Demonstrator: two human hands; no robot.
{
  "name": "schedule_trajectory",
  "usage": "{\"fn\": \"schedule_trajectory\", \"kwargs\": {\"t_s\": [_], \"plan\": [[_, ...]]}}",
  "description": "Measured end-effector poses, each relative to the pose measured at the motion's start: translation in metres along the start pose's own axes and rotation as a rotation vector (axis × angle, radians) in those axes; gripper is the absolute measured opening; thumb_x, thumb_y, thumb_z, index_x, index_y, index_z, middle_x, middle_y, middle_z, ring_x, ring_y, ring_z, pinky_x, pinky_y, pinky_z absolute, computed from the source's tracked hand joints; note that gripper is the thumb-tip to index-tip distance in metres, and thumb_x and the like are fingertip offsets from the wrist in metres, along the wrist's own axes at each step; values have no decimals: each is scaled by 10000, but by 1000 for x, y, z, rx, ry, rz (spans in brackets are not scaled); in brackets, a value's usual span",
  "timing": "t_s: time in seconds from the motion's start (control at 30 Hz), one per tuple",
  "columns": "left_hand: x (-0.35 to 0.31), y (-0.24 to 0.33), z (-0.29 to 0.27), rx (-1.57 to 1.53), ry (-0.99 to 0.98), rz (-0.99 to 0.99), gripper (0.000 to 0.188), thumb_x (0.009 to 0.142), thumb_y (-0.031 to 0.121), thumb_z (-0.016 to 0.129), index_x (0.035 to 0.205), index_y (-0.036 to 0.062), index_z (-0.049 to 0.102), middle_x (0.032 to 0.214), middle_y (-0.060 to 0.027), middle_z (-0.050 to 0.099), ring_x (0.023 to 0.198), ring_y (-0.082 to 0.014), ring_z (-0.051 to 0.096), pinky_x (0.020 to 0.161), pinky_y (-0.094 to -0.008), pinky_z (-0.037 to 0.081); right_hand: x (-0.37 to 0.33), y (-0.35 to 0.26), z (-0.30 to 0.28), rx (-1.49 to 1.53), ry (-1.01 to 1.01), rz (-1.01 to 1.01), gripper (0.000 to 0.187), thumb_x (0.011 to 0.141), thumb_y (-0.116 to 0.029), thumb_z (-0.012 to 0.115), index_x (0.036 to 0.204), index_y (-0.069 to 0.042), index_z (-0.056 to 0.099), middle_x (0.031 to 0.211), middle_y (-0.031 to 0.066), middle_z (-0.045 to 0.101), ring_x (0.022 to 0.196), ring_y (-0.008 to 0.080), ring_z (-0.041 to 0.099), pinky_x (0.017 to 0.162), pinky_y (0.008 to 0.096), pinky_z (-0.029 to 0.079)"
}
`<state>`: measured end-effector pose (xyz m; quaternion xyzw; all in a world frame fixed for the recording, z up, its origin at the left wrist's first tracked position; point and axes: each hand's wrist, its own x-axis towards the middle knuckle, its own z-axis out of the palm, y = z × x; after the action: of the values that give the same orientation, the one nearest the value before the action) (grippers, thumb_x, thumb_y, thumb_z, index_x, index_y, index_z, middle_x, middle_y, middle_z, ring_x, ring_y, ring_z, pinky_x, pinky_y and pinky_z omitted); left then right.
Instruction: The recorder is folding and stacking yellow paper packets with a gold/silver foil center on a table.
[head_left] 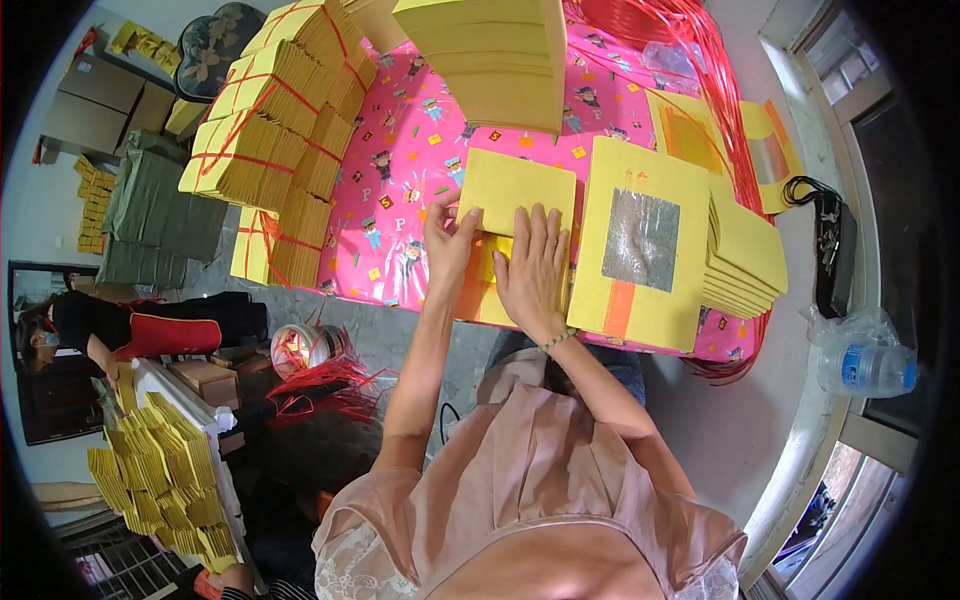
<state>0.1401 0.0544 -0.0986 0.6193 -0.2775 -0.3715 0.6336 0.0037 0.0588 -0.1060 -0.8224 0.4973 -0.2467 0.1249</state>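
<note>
A folded yellow paper sheet lies in front of me on the pink table cover, its upper part a plain flap. My left hand is at the sheet's left edge, fingers bent and thumb on the edge, gripping it. Pressed flat over the sheet's lower part is my right hand, fingers stretched out. Below the flap, an orange strip and a shiny gold patch show between my hands. Just to the right sits a stack of yellow sheets, the top one bearing a silvery rectangle and an orange strip.
Bundles of folded yellow paper tied with red string stand at the left. A tall yellow stack rises at the back. Red strings hang on the right near a plastic bottle. A person works at a side table, lower left.
</note>
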Motion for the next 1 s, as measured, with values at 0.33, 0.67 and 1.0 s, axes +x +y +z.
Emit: {"fn": "schedule_trajectory", "kwargs": {"t_s": [0.33,0.67,1.0], "plan": [[-15,-14,-54,-272,-36,154,372,921,45,616,1274,-11,514,1195,-76,597,998,-129,589,870,-303,487,-8,-2,-5,1,12,-16,762,908,-277,597,1471,69,216,1516,274,197,1431,463,130,1174,554,107],[-8,-19,-159,-251,114,66,358,936,23,588,1289,-8,537,1144,-58,634,980,-128,619,807,-256,507,-5,0,-7,37,-20,-40,673,908,-251,591,1444,38,304,1469,253,286,1417,458,181,1148,579,155],[9,-36,-196,345,182,46,361,907,59,631,1246,-54,583,997,-68,670,867,-110,615,740,-247,497,-42,-9,-55,180,-310,-315,650,781,-202,739,1331,0,458,1346,233,429,1330,428,347,1134,536,237]]}}
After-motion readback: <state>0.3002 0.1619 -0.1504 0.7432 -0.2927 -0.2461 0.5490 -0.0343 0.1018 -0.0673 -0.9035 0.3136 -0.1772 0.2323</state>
